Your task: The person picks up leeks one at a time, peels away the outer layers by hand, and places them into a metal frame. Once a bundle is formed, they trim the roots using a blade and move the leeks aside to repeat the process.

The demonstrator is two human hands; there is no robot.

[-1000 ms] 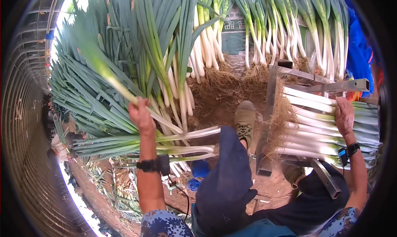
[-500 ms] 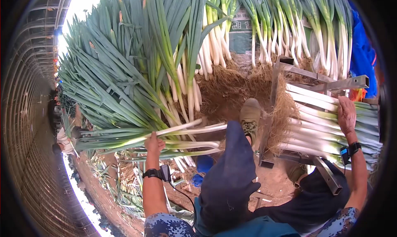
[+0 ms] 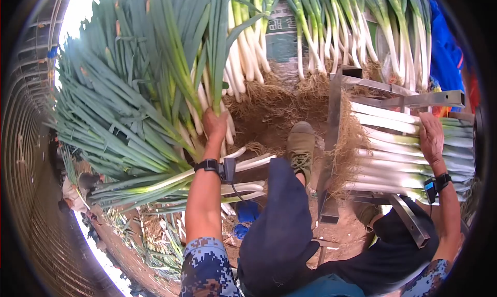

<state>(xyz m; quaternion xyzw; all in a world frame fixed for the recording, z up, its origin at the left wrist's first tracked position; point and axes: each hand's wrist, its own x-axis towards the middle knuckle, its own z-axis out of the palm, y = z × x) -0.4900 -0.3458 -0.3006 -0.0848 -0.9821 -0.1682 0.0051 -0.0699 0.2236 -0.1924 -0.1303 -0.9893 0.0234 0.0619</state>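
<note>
My left hand reaches into the large pile of green onions and closes round white stalks near their root ends; its fingertips are partly hidden. My right hand lies with its fingers flat on top of a layer of green onions in a metal frame. Their roots point left past the frame's edge, and their leaves run right. Several loose green onions lie below my left forearm, partly hidden by it.
More green onions lean in a row at the back. My shoe stands on bare soil between pile and frame. Blue scraps lie near my knee, and a blue sheet hangs at right. Another person is at far left.
My left hand has let go of the loose green onions and moved up and right to stalks in the pile. My right hand stays on the framed layer. The view has shifted slightly.
</note>
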